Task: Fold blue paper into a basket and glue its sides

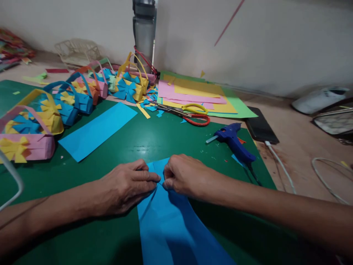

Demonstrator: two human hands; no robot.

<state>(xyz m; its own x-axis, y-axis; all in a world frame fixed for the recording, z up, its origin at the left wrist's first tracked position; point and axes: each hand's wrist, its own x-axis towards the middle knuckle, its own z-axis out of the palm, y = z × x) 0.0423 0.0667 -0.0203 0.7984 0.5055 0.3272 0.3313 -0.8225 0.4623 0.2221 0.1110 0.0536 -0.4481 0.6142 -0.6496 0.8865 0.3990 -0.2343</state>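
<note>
A blue sheet of paper (176, 228) lies at the front of the green mat, with a fold or crease near its far end. My left hand (127, 186) is at its left edge, fingers together and pressed on the paper at the crease; the thumb is hidden. Across from it, my right hand (186, 175) is curled, thumb and forefinger pinching the paper at the same crease. The fingertips of both hands almost meet. Further left, a blue paper strip (97, 130) lies flat on the mat.
Small paper baskets with flowers (73, 101) line the left side. Behind are scissors (190, 112) and stacked coloured paper (198, 94). To the right lie a blue glue gun (233, 141), a phone (261, 125) and a white cable (281, 167). A grey bottle (145, 35) stands by the wall.
</note>
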